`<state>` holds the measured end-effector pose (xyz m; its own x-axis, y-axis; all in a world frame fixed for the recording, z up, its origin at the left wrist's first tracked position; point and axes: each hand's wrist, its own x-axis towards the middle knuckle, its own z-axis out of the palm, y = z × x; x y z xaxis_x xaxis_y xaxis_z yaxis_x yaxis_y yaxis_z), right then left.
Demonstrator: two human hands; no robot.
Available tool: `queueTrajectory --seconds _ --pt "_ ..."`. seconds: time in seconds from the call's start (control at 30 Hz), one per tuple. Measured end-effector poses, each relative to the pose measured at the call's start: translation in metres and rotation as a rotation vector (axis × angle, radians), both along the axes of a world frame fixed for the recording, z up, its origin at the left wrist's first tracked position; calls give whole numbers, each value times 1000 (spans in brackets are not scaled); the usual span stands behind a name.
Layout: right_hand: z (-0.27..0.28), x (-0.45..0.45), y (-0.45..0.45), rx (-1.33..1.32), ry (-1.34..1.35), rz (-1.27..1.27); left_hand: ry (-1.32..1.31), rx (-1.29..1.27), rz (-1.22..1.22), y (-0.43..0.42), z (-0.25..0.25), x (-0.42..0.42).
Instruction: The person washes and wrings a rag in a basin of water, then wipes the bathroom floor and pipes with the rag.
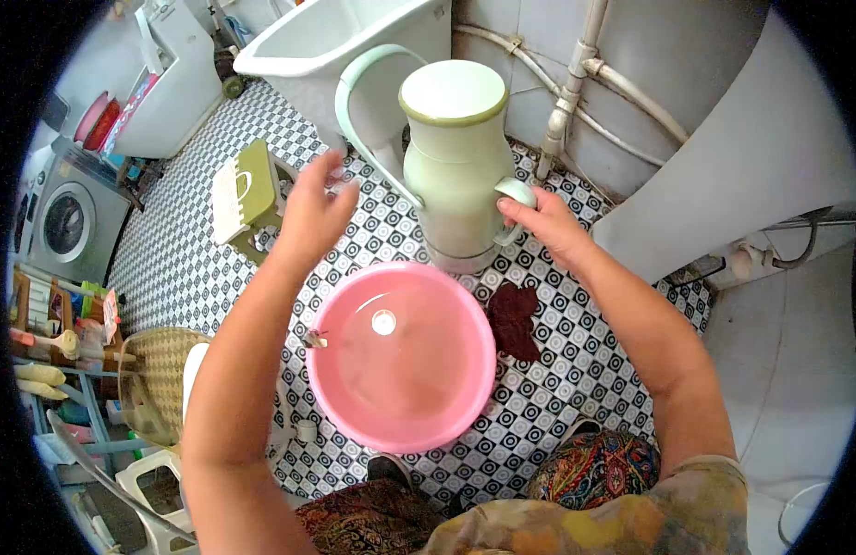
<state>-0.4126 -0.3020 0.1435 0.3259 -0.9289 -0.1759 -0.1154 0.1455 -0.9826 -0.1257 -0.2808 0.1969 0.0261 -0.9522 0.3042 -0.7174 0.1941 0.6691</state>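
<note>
A pale green thermos flask (455,166) with a white-topped lid stands upright beyond the pink basin (483,370). My right hand (550,224) is wrapped round the small handle on the flask's right side. Left of the flask, my left hand (321,205) is held in the air, fingers apart and slightly blurred, with nothing in it. It is nearest to the flask's long curved carrying handle (346,88). Cloudy water (400,370) fills part of the basin, and a small object I cannot make out sits on its left rim. A dark red cloth (515,322) lies beside the basin.
A green and white folding stool (252,190) stands on the patterned tile floor (576,398). Behind the flask are a white tub (354,65) and wall pipes (562,111). A white pedestal (724,148) is at right. A washing machine (72,222) and a cluttered rack stand at left.
</note>
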Motion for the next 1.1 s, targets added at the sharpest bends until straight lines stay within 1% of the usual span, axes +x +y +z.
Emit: queueTrajectory --seconds 0.03,0.07,0.13,0.17,0.23,0.27,0.3,0.37,0.43,0.5,0.57,0.67,0.77,0.8,0.9,0.97,1.03,1.07,1.1 --pt "-1 0 -3 -8 -5 -1 55 -74 51 -23 -7 2" --pt "-5 -2 -6 4 -33 8 51 -82 48 -39 -7 -1" --pt "-13 -2 -9 -3 -111 -3 566 116 296 -63 -3 -17" --pt "-19 -2 -9 29 -91 -38 566 108 294 -70 -1 -22" --pt "-17 3 -5 -4 -200 -65 886 189 252 -80 1 -29" --pt "-18 2 -5 0 -203 -64 968 180 265 -84 0 -27" --pt "-20 1 -6 15 -204 -36 960 182 267 -86 -3 -24" --pt "-18 -3 -11 21 -213 -15 1066 156 148 -91 -6 -20" --pt "-14 -4 -12 9 -169 57 1075 139 122 -91 0 -22" --pt "-12 -2 -10 -23 -175 50 1005 115 -12 -87 8 -24" --pt "-11 -2 -10 15 -209 52 1000 129 2 -85 12 -24" --pt "-15 -1 -11 37 -218 11 984 178 -127 -80 24 -27" --pt "-15 2 -9 42 -225 -46 977 219 -153 -74 40 -35" --pt "-15 4 -9 47 -249 -76 1023 210 -133 -70 45 -43" --pt "-18 8 -11 20 -298 -134 983 124 -166 -62 50 -62" --pt "-21 10 -14 -2 -338 -172 939 85 -196 -60 53 -76" --pt "-15 11 -16 -5 -379 -210 677 90 -130 -56 62 -90" --pt "-16 10 -15 -50 -403 -241 606 70 -115 -55 65 -94" --pt "-13 7 -11 -94 -420 -273 638 32 -172 -50 71 -103"
